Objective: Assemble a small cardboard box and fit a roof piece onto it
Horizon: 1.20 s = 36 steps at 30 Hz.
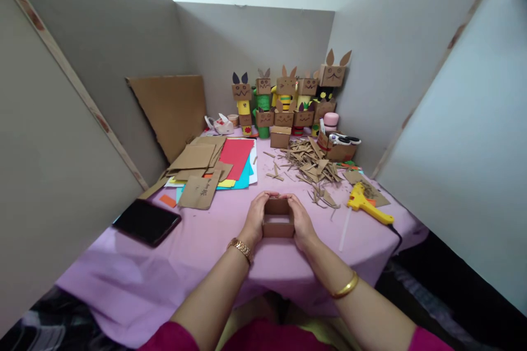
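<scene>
A small open cardboard frame point(279, 230) rests on the purple cloth in front of me, its four walls forming a box shape with cloth visible through the middle. My left hand point(257, 216) grips its left side, the fingers curling over the far wall. On the opposite side my right hand point(301, 221) is closed around the right wall, fingertips nearly meeting those of the left at the far edge. To the right lies a yellow glue gun point(366, 204) with a clear glue stick point(345, 230) at its nozzle.
Cardboard scraps point(310, 162) are heaped beyond my right hand. Coloured paper point(236, 159) and cardboard sheets point(193, 157) lie at back left, near a black tablet point(147, 222). Cardboard animal figures point(284, 88) stand stacked at the back, beside a box point(337, 149) holding scissors. Grey partitions enclose the table.
</scene>
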Each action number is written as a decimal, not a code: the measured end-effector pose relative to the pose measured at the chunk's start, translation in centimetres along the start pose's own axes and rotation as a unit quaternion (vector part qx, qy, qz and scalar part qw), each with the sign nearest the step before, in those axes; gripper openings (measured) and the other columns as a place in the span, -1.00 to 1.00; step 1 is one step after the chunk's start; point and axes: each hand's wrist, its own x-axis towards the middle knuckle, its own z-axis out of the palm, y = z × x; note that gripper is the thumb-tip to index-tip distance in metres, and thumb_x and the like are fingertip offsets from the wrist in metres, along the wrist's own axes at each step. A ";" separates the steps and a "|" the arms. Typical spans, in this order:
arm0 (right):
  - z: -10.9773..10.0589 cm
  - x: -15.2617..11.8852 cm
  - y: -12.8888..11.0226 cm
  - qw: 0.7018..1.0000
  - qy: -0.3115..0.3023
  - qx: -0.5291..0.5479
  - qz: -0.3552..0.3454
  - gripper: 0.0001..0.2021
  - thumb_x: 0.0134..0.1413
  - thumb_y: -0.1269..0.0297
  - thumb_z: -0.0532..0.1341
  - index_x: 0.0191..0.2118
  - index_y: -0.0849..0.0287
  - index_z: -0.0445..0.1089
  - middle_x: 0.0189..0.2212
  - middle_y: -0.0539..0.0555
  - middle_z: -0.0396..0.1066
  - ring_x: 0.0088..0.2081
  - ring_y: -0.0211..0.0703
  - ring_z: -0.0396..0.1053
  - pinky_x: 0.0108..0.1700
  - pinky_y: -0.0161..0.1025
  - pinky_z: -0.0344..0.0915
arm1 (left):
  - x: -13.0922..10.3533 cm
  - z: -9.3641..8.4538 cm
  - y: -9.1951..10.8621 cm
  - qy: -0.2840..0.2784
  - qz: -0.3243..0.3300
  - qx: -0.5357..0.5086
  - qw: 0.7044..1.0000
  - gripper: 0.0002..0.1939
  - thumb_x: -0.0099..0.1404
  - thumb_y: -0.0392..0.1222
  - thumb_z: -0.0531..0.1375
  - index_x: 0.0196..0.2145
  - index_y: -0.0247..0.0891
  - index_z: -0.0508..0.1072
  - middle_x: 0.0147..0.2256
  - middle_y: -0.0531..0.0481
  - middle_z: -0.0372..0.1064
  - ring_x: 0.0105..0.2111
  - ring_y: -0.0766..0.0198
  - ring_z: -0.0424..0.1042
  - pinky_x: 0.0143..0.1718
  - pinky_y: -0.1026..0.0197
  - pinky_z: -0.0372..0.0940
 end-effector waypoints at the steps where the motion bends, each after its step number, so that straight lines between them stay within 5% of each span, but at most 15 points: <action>1: 0.0 0.0 0.0 1.000 -0.001 0.001 -0.001 -0.72 0.17 0.08 0.09 -0.31 0.21 0.37 -0.31 0.02 0.40 -0.19 -0.13 0.34 -0.06 -0.05 0.18 | -0.1 0.0 0.1 -0.001 0.002 0.002 1.000 -0.72 0.30 -0.02 0.09 -0.28 -0.32 0.42 -0.25 -0.03 0.41 -0.19 0.19 0.40 -0.10 -0.02 0.25; 36: 0.0 -0.1 0.6 1.000 -0.010 0.016 0.010 -0.74 0.17 0.10 0.09 -0.29 0.20 0.35 -0.31 0.01 0.38 -0.19 -0.13 0.32 -0.06 -0.05 0.16 | -0.4 -0.1 0.0 0.002 0.018 0.016 1.000 -0.72 0.31 -0.03 0.08 -0.29 -0.32 0.41 -0.29 -0.01 0.41 -0.23 0.21 0.41 -0.14 0.01 0.27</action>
